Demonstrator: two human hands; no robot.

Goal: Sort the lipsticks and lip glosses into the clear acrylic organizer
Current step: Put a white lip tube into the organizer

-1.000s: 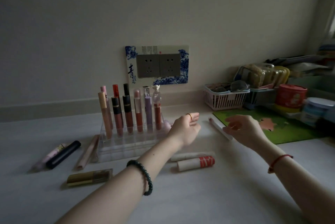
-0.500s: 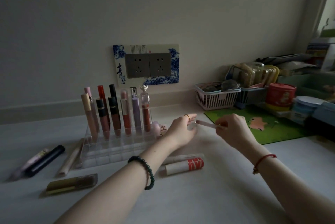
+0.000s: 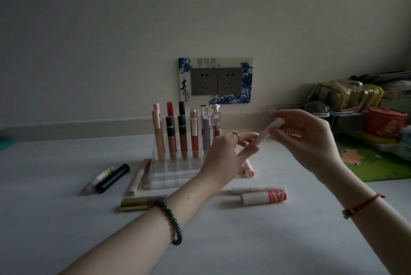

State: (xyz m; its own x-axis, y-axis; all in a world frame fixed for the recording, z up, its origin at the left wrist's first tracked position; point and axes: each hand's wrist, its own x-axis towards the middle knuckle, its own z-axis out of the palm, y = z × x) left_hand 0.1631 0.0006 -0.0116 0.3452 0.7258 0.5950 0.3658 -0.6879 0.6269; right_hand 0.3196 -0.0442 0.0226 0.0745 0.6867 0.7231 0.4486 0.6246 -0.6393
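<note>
A slim, smooth white plastic tube [image 3: 268, 133] is held above the pale matte table [image 3: 222, 241], just right of the clear acrylic grid organizer [image 3: 169, 172]. Its long axis slants up to the right. The left hand [image 3: 222, 156] pinches its lower end, and the right hand [image 3: 309, 141] curls its fingers round the upper end.

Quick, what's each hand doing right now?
Left hand: pinching the lower end of the white tube.
Right hand: holding the tube's upper end.
</note>
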